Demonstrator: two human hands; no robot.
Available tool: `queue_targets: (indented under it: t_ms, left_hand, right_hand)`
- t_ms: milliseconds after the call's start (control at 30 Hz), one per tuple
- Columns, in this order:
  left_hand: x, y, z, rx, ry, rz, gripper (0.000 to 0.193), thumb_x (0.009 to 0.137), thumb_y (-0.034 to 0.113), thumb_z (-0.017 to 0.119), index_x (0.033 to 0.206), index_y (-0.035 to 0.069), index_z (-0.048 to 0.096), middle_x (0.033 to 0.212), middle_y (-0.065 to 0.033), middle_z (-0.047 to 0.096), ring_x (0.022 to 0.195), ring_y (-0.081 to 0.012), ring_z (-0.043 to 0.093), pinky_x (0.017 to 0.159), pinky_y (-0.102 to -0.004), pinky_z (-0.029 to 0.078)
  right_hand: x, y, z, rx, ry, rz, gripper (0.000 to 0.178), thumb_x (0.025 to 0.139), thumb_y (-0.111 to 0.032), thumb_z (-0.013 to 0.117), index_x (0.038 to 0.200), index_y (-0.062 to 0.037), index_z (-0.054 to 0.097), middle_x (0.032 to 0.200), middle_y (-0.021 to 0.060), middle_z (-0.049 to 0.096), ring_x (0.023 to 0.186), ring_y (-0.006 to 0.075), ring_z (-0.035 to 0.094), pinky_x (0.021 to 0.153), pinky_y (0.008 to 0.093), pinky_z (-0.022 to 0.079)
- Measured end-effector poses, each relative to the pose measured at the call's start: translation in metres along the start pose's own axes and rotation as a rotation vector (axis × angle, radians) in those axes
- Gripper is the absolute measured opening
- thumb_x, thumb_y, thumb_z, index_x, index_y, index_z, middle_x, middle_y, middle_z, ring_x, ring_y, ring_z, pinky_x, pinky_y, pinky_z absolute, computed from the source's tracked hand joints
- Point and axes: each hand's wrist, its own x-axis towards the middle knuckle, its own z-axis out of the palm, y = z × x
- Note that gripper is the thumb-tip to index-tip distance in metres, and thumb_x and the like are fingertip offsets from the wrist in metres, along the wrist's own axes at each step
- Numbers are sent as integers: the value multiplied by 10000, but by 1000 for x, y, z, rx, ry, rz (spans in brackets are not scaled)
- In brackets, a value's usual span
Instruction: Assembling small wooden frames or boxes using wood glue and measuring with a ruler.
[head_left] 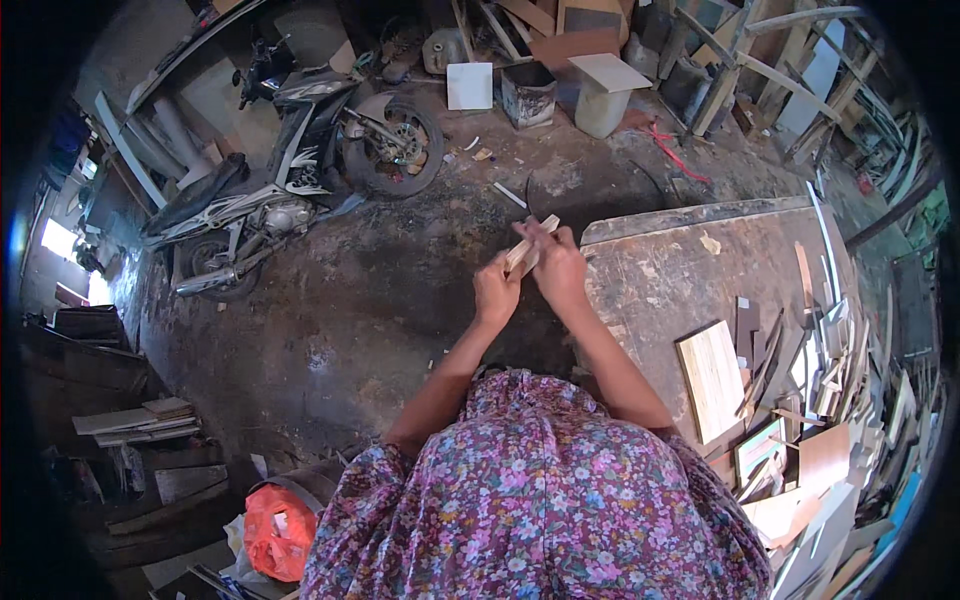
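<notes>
In front of my body I hold a short pale piece of wood (519,256), tilted with its far end up to the right. My left hand (497,291) is closed around its near end. Against the far part of the wood lies my right hand (556,262), its fingers bent over the upper side. Whether the right hand also holds a small tool cannot be made out. Both hands are just left of the corner of a worn wooden table (650,290).
Wood offcuts and a light board (711,380) lie on the table's right side. A motorcycle (290,180) stands at the far left. A red plastic bag (279,532) is at the lower left. Bins and boards, including a white container (603,108), line the back.
</notes>
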Motion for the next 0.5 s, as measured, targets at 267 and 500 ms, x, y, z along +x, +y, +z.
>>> queue_targets:
  t_ms: [267,500]
  left_hand:
    - [-2,-14,-7,8,-97,-86,131,714,53,572,828,-10,589,711,-204,592,690,-353,590,577,-409,456]
    - [-4,-3,-2,29,-29,-18,95,707,36,574,778,-27,571,692,-205,588,655,-324,605,545,-352,444]
  right_hand:
    - [-23,-42,-11,116,-40,-104,388,712,-78,565,1097,-134,573,779,119,531,650,274,595,527,358,499]
    - [-2,-8,-6,48,39,-71,345,692,-53,552,1027,-104,614,970,111,614,781,263,590,593,365,506]
